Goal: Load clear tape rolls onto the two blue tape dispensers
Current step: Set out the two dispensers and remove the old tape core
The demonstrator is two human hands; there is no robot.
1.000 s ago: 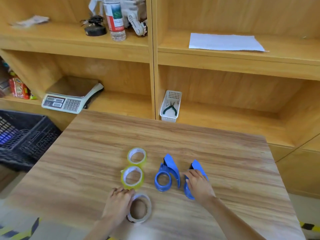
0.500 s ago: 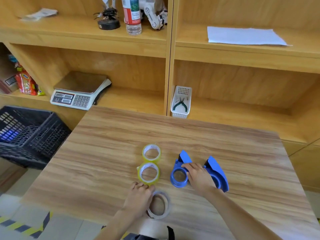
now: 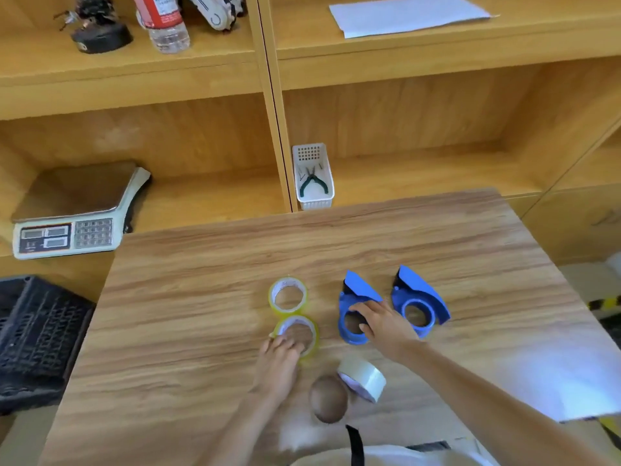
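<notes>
Lying out: three tape rolls (image 3: 289,295), two dispensers (image 3: 420,304).

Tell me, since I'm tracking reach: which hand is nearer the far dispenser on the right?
Right. The right hand rests on the neighbouring dispenser, just beside the far dispenser; the left hand is at a tape roll, farther away.

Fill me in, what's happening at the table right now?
A person is setting up to load tape. Their left hand is on the nearer yellowish tape roll, and their right hand rests on the left blue dispenser. The other dispenser sits untouched beside it, its hub empty. A second yellowish roll lies farther back, and a clear roll is tipped on its edge near the table's front. No dispenser is loaded yet.
</notes>
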